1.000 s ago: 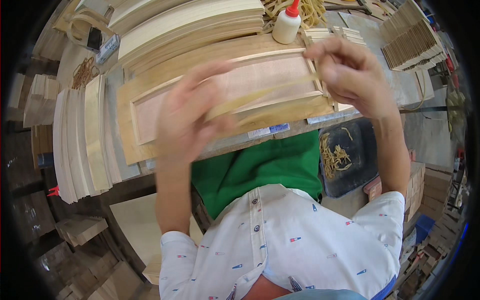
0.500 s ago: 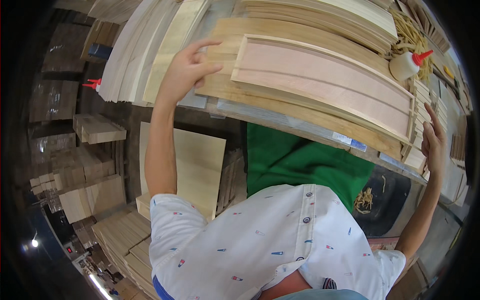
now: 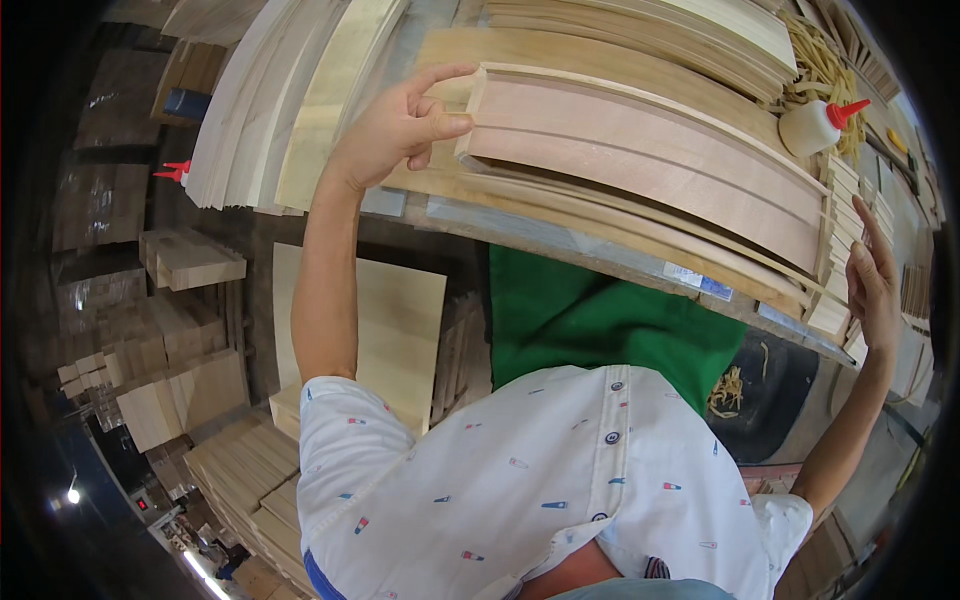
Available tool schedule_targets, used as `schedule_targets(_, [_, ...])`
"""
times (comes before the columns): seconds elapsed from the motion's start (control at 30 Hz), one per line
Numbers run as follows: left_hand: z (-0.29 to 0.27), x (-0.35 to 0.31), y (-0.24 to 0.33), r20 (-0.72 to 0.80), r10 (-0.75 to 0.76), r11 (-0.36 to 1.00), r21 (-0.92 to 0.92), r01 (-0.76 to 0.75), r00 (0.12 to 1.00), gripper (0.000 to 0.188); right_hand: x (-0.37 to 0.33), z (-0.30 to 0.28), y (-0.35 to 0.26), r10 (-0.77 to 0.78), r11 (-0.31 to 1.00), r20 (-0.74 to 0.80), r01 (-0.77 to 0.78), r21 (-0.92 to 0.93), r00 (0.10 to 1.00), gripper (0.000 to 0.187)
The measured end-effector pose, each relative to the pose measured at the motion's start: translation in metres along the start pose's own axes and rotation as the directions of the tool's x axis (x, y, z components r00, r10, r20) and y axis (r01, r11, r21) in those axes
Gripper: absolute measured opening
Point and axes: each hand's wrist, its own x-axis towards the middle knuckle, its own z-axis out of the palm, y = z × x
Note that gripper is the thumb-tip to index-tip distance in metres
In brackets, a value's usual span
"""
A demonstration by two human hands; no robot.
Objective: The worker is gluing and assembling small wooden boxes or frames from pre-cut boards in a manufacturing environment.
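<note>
A long shallow wooden frame with a pale pinkish panel lies across a wider board on the bench. My left hand is at its left end, index finger stretched to the far corner and thumb touching the end strip; the other fingers curl loosely. Along the near side, a dark band separates the panel from a thin light strip. My right hand is beside the right end of the frame, index finger pointing up and the rest partly bent. It appears apart from the frame, with nothing visible in it.
A white glue bottle with a red cap stands beyond the frame's right end, near short wood strips. Stacked boards line the bench's far side; long planks lie left. A pale board leans below the bench.
My left hand has come right onto the frame's left end. A dark band now shows along the panel's near side, where a light rail showed before. My right hand has dropped slightly.
</note>
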Motion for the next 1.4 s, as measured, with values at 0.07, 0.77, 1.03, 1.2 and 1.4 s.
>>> schedule_targets(0.07, [0.004, 0.004, -0.001, -0.013, 0.022, 1.0, -0.017, -0.022, 1.0, 0.057, 0.003, 0.001, -0.005, 0.018, 0.999, -0.004, -0.018, 0.041, 1.0, 0.051])
schedule_targets(0.77, [0.146, -0.124, -0.117, -0.417, 0.233, 0.835, 0.548, 0.038, 0.878, 0.04, -0.159, 0.013, 0.079, 0.195, 0.837, 0.324, -0.33, 0.437, 0.926, 0.03])
schedule_targets(1.03, [0.133, -0.115, -0.176, -0.409, -0.273, 0.962, -0.1, 0.255, 0.871, 0.048, -0.129, 0.132, 0.122, 0.314, 0.84, 0.122, -0.335, 0.427, 0.942, 0.028])
schedule_targets(1.2, [0.129, -0.119, -0.153, -0.444, -0.217, 0.975, -0.14, 0.172, 0.87, 0.044, -0.131, 0.126, 0.11, 0.365, 0.82, 0.039, -0.341, 0.459, 0.93, 0.026])
schedule_targets(1.4, [0.095, -0.131, -0.104, -0.455, -0.08, 0.962, -0.269, -0.051, 0.887, 0.046, -0.129, 0.096, 0.067, 0.282, 0.719, -0.096, -0.144, 0.68, 0.955, 0.019])
